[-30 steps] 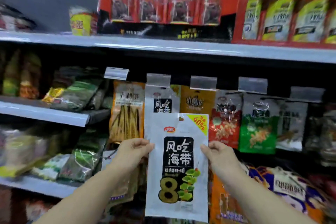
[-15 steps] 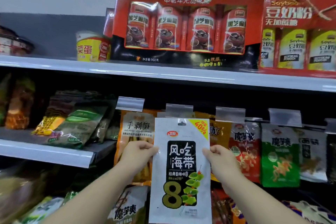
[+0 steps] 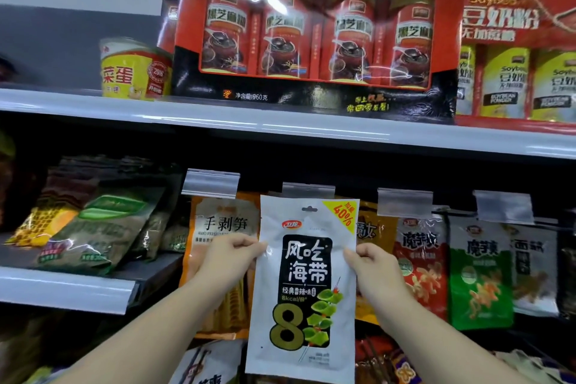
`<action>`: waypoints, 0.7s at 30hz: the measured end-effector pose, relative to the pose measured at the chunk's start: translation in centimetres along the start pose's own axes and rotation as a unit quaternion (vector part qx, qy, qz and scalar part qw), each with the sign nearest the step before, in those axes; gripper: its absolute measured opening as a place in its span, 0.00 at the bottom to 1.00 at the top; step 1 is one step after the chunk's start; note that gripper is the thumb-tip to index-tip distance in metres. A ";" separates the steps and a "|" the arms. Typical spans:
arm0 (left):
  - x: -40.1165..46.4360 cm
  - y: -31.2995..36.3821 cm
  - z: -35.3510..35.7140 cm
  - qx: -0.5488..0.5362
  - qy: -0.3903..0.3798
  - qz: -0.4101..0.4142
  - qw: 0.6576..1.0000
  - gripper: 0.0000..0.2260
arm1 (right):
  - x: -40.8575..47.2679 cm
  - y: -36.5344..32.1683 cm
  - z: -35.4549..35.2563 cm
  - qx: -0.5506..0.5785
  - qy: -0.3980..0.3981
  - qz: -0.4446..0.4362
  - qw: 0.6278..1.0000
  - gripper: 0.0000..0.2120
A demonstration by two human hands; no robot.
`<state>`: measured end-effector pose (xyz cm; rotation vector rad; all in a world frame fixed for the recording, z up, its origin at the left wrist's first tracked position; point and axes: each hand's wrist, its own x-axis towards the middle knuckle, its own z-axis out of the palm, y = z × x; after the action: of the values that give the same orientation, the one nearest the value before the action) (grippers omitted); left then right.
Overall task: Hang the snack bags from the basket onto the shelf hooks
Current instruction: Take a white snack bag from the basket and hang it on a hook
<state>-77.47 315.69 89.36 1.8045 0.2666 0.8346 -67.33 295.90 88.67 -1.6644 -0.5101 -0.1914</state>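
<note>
A white kelp snack bag (image 3: pixel 304 287) is held upright in the lower centre of the frame, pinched at its left edge by the left hand (image 3: pixel 229 259) and at its right edge by the right hand (image 3: pixel 372 271), with fingers and thumbs curled onto the film on both sides. A small hang hole (image 3: pixel 309 209) is seen near the bag's top edge, just below a clear price-tag holder (image 3: pixel 308 189) at the end of a shelf hook; whether the hole is already on the hook cannot be told. A yellow corner flash marked 40% (image 3: pixel 343 213) is printed at the bag's upper right. Behind the bag, to the left of centre, an orange bamboo-shoot bag (image 3: pixel 218 259) is hung under another tag holder (image 3: pixel 211 183). To the right, a red snack bag (image 3: pixel 420 262) and a green snack bag (image 3: pixel 480 284) are hung side by side. At the left of the frame, dark green pouches (image 3: pixel 99 227) are laid tilted on a lower shelf (image 3: pixel 65 290). Across the upper half, a grey shelf board (image 3: pixel 280 121) is loaded with a red gift box of black sesame paste cans (image 3: pixel 314 28) in the centre, a yellow instant cup (image 3: pixel 135 68) to its left, and a red soybean powder box (image 3: pixel 517 50) at the right edge.
</note>
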 end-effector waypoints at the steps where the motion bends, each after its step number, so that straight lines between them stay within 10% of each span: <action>1: 0.0 -0.1 0.0 0.007 -0.005 -0.004 1.000 0.06 | 0.0 0.2 0.0 -0.001 -0.007 0.003 1.000 0.13; 21: -0.5 -0.2 -0.7 -0.029 -0.009 0.008 1.000 0.06 | -0.1 1.0 0.3 0.050 -0.028 -0.030 0.998 0.13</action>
<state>-78.23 316.08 89.08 1.7612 0.2146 0.8276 -67.03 296.14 87.72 -1.5617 -0.6028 -0.1597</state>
